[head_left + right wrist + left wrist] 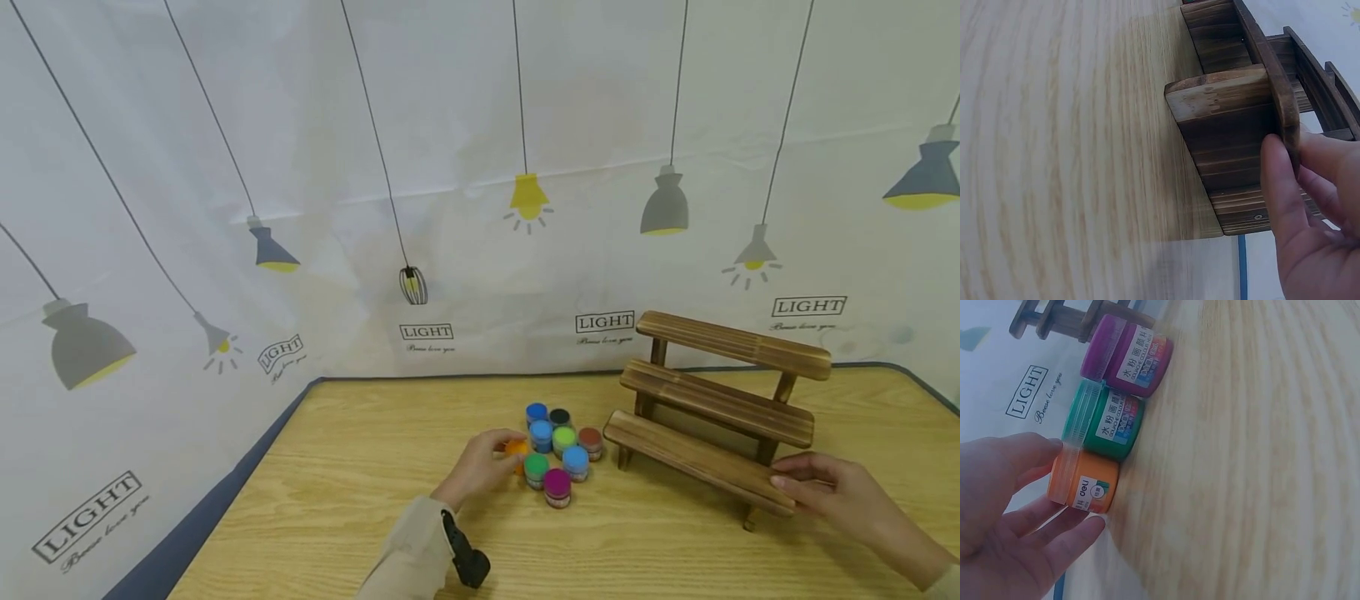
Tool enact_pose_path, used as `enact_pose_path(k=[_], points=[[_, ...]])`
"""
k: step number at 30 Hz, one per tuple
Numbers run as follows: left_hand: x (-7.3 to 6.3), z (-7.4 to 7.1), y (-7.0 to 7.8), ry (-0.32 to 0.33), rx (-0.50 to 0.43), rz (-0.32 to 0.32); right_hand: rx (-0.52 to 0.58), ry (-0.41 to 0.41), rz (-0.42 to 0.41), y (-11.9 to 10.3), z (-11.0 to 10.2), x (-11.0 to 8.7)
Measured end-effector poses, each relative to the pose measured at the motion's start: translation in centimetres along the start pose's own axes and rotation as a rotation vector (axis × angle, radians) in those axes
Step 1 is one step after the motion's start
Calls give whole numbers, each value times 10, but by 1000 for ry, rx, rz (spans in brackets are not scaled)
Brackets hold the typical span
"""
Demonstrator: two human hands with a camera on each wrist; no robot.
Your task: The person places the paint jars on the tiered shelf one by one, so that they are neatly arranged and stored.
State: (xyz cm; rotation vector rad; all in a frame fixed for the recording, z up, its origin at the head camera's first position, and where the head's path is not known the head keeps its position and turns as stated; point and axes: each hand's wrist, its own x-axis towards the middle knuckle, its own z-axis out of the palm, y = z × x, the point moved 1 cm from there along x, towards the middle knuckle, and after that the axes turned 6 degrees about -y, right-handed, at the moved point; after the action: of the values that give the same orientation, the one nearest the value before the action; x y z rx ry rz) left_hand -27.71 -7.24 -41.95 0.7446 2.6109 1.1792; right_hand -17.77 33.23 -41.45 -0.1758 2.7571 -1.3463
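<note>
Pinching a cylindrical jar [1092, 480] and grained wooden stand [716, 402].

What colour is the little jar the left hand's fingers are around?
Orange; the paint jar shows best in the left wrist view.

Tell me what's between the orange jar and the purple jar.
The green jar stands between the orange jar and the purple jar. The left wrist view shows the three in a row most clearly; the head view agrees.

the left hand [483, 463] curves, fingers [1077, 542] parted from thumb [1032, 449]; the right hand [843, 493] pinches.
</note>
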Motion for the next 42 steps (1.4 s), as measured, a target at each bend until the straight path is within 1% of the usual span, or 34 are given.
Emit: enact_pose_path(k=[4, 10, 13, 17, 23, 31, 35, 38, 39, 42], points=[[0, 0, 1, -10, -19, -16, -8, 3, -1, -1, -1, 2], [0, 1, 2, -27, -58, -22, 41, -17, -32, 3, -5, 7], [1, 1, 2, -37, -93, -30, 59, -28, -30, 5, -7, 8], [2, 1, 0, -35, -107, -22, 73, -29, -15, 6, -8, 9], [3, 2, -1, -4, -116, -35, 104, -35, 18, 5, -7, 8], [2, 2, -3, 52, -142, -47, 187, -95, 21, 8, -10, 10], [-1, -1, -6, 70, -175, -77, 196, -99, 4, 10, -11, 11], [-3, -5, -6, 86, -209, -98, 204, -107, 13, 10, -10, 11], [-4, -6, -5, 93, -218, -99, 205, -107, 17, 10, -10, 11], [-8, -10, 0, 114, -208, -56, 195, -109, 27, 10, -9, 11]])
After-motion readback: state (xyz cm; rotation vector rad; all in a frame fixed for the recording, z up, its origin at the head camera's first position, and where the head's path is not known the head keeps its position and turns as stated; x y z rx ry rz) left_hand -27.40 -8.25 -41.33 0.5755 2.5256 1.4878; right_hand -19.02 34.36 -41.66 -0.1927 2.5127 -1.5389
